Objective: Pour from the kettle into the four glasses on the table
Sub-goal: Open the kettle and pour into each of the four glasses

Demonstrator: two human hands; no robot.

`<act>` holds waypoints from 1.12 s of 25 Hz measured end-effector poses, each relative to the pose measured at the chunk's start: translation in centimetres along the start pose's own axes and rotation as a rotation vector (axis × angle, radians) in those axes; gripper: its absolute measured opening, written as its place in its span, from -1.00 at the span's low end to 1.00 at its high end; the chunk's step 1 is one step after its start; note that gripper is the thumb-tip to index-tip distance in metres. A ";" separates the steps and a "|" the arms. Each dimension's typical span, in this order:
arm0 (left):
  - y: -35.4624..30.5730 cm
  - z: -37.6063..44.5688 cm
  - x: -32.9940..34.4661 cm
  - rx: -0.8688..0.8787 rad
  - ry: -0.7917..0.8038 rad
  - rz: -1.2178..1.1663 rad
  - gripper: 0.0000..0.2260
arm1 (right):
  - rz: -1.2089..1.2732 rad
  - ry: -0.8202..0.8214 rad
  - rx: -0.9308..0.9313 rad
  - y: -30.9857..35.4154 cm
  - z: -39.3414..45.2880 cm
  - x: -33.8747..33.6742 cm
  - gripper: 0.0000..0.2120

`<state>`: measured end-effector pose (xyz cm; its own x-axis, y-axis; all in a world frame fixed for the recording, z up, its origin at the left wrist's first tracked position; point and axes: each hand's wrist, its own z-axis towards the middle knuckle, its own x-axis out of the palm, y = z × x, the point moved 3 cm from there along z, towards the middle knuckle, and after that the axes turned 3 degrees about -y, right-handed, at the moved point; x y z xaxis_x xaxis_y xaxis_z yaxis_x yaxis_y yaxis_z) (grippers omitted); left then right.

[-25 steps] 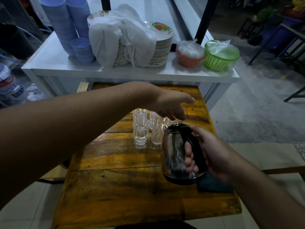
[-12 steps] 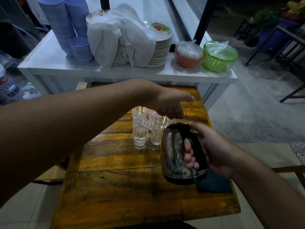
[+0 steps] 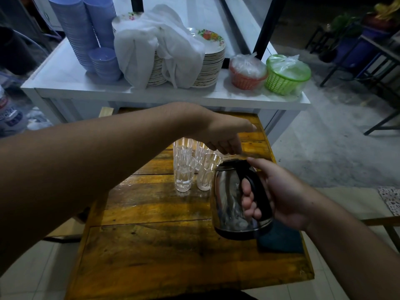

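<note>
— So, where do we stand?
— We grip the kettle by its handle in our right hand, lifted beside the four glasses. Our left hand curls over them; what it pinches, we cannot tell. The near-left glass seems partly filled; the rest look empty.
— Room?
— The table is bare in front; its right edge is close.

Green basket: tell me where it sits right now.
In the head view the green basket sits at the right end of the white counter, just right of the orange basket, beyond the wooden table.
</note>
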<state>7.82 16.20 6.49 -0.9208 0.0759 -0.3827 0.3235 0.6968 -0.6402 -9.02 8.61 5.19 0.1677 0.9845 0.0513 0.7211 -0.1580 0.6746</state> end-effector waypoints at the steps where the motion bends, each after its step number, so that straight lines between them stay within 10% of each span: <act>1: -0.1 0.1 0.1 0.003 -0.008 -0.004 -0.32 | 0.000 0.000 0.000 0.1 0.0 0.0 -0.31; 28: -0.7 -1.3 0.5 0.078 -0.047 0.051 -0.12 | 0.043 0.011 0.009 0.4 -0.5 0.0 -0.33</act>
<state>6.79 16.66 7.65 -0.8918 0.0748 -0.4461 0.3876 0.6350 -0.6683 -9.05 8.57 5.83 0.1910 0.9776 0.0883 0.7194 -0.2007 0.6650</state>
